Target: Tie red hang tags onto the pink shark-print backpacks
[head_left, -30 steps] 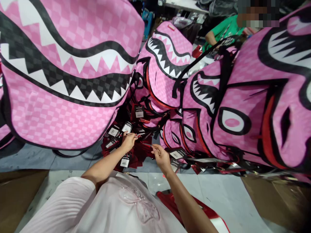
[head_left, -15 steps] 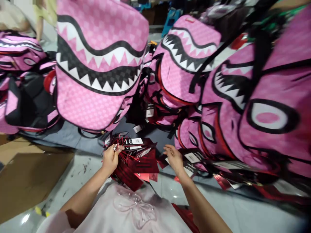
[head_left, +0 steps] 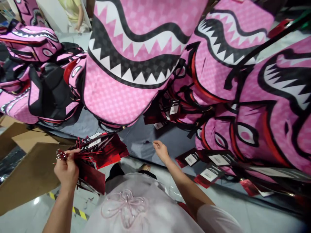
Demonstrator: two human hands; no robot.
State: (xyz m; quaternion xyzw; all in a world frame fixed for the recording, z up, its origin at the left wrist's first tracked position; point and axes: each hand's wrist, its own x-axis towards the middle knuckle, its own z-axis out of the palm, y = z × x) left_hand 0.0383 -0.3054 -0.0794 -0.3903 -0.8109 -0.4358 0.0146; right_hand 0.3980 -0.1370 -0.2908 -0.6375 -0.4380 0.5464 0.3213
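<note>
The left hand (head_left: 66,168) is closed tightly on a bunch of red strings (head_left: 84,153), their tags (head_left: 98,181) fanning out to the right, just in front of the near edge of the surface (head_left: 138,139). The right hand (head_left: 160,151), fingers curled, is over that surface close to the near edge; whether it pinches anything, I cannot tell. Right of it, more tags (head_left: 209,173) lie along the near edge. Behind the hands a pink bag (head_left: 126,103) stands upright, with a black bag (head_left: 52,90) to its left.
</note>
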